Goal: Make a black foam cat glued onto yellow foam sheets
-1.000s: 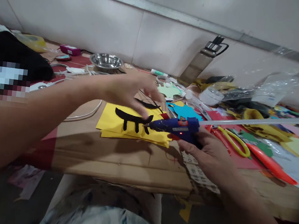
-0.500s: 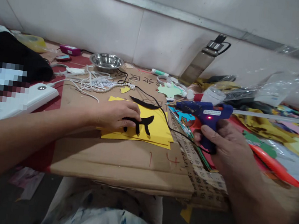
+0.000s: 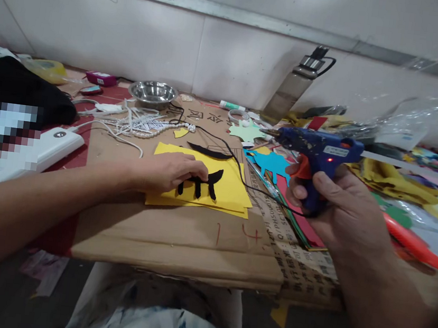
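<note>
Yellow sheets [image 3: 223, 197] lie stacked on the brown cardboard [image 3: 178, 233]. My left hand [image 3: 174, 172] rests on them, its fingers together on a black cutout [image 3: 214, 180] with several short legs; whether it grips the piece or only presses it is hard to tell. A curved black strip [image 3: 210, 153] lies at the sheets' back edge. Raised at the right, my right hand [image 3: 327, 196] is closed round the handle of a blue glue gun [image 3: 313, 143]. Its nozzle points left, and a red light glows on its side. The black cord runs over the sheets.
At the back are a metal bowl [image 3: 152, 93] and a leaning bottle [image 3: 292, 88]. A white power bank [image 3: 28, 154] and cables lie left. Coloured scraps, a blue cutout [image 3: 270, 163] and a red-orange tool [image 3: 416, 244] are on the right.
My right hand has moved the glue gun slightly up and to the right, away from the sheets. A red trigger now shows under my fingers. My left hand has stayed on the black cutout.
</note>
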`<state>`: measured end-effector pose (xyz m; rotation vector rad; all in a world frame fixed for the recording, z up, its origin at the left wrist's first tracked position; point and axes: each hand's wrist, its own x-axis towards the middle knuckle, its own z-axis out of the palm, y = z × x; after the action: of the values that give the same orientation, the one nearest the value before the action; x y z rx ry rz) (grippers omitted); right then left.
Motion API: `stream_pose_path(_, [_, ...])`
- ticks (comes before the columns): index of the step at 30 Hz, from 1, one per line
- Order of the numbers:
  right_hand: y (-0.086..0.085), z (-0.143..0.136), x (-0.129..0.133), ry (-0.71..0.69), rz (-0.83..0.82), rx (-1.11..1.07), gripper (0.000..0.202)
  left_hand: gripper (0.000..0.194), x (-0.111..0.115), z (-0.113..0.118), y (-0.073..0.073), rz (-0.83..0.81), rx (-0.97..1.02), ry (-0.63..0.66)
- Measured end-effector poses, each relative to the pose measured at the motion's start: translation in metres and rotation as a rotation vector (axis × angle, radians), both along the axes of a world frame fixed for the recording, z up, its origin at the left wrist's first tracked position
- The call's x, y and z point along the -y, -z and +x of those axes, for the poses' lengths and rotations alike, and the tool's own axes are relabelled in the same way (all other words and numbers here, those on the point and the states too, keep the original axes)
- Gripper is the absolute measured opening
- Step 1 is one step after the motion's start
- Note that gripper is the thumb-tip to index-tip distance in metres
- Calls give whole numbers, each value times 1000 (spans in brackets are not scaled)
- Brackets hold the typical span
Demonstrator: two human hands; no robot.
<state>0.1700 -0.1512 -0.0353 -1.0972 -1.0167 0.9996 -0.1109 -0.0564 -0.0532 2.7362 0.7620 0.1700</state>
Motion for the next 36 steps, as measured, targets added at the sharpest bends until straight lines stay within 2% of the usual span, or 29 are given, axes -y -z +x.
stream_pose_path(4, [3,-1,-2,-6,-19,-28,34,38,-4,2,1,6,-53,11])
stream_pose_path(10, [8,-3,-4,-49,-26,-64,33,40,-11,4,6,-6,-26,47])
stream_pose_path(14, [8,-4,-4,-42,-52,-111,45,35,-11,0,9,-33,28,24])
stream_pose_path(17, [8,-4,-6,-37,-36,-121,51,32,-10,-2,8,-25,48,35])
stream_pose_path(22, [12,-2,-7,-64,-41,-118,49,33,-3,-2,4,22,86,20])
stream_pose_path(24, [14,-1,-7,-75,-52,-112,48,31,2,2,1,45,138,58])
stream_pose_path(27, [17,4,-5,-64,-59,-65,47,38,13,12,-3,71,188,125])
stream_pose_path(30, [21,11,-1,-83,-59,37,44,41,24,24,-3,112,143,66])
stream_pose_path(33, [26,20,3,-96,-55,164,38,24,28,32,1,135,101,31])
stream_pose_path(36, [28,25,7,-99,-64,288,37,13,26,34,5,71,137,-4])
